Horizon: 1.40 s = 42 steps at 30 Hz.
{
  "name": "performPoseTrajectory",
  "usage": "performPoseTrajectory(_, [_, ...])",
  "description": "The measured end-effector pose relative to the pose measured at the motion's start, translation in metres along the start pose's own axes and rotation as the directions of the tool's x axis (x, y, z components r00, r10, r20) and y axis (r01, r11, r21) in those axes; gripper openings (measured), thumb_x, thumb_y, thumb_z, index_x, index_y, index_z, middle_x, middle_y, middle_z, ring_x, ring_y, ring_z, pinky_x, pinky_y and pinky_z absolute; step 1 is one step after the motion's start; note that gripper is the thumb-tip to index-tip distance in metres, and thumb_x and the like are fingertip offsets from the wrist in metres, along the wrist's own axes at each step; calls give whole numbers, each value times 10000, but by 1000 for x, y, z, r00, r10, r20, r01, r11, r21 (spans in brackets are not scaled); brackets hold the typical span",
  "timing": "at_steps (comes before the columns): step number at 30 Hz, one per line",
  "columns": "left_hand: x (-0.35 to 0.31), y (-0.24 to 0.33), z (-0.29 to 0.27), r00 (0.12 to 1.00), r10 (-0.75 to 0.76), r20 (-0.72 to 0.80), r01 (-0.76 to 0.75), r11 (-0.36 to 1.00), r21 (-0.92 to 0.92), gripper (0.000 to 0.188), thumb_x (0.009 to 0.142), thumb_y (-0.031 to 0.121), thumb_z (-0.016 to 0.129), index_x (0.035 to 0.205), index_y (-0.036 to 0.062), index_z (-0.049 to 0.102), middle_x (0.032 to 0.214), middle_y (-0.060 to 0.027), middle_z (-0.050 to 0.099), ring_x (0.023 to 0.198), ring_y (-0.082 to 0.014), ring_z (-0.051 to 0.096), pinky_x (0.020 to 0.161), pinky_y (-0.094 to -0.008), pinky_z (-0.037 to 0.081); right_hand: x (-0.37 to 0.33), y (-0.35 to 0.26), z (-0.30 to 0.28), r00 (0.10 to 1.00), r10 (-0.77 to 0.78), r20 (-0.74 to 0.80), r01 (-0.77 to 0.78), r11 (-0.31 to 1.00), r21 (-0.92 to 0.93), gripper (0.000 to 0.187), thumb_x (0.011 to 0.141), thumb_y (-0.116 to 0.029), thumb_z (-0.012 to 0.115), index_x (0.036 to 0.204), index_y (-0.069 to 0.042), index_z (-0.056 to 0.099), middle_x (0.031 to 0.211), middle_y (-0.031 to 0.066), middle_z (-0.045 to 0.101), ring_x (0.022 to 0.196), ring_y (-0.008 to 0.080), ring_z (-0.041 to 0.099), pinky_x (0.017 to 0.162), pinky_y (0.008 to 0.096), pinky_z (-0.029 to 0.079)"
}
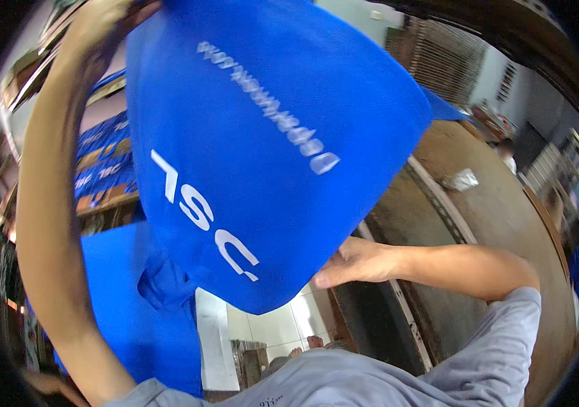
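Observation:
A large blue cloth (269,122) with white printed lettering is stretched up in front of me and covers the middle of the view. My left hand (110,17) is raised at the upper left with its fingers closed at the cloth's top edge; part of it is blurred and cut off by the frame. Lower down, my right hand (357,261) pinches the cloth's right edge, its thumb showing and its other fingers partly hidden behind the fabric. Another blue cloth (120,285) lies flat below my left arm, with a bunched fold beside it.
Several printed blue pieces (103,152) lie on boards at the left. A long brown table (506,224) runs along the right, with a crumpled shiny wrapper (462,180) on it. Farther back is a person (506,156). Pale floor tiles (279,325) show below the cloth.

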State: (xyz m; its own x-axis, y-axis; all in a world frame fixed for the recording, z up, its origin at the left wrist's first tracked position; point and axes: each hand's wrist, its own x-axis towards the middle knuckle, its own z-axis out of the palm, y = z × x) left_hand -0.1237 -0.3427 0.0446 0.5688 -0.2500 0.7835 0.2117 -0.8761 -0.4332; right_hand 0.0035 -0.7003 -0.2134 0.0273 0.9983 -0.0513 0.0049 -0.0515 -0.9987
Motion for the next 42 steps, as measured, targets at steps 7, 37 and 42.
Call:
performPoseTrajectory(7, [10,7,53,804,-509,307,347,-19,-938,337,929,176,543,1124,-98,558,1151,-132,583,1070,-195,566,1000,-282,421,-40,-15,-6,867,-435,-243,340,873,-349,364,893,-69,603,1246,-41,520,1165,65,594,1072,178,533,937,348,441])
performPoseTrajectory(37, [44,386,276,884,-259,388,422,88,-902,505,842,273,649,1211,-53,534,1128,-195,602,1053,-257,584,916,-357,446,-483,3,-252,-329,-354,-875,-531,836,-139,235,828,-48,522,1050,-8,588,988,47,579,914,158,527,851,286,412])
performPoseTrajectory(42, [14,416,266,699,-193,689,606,-352,-713,452,851,290,642,1144,-46,565,1023,-161,627,893,-233,600,809,-356,479,-470,10,-249,-261,-341,-903,-549,822,-151,259,823,-32,520,1077,-12,566,1000,54,570,923,165,524,857,291,408])
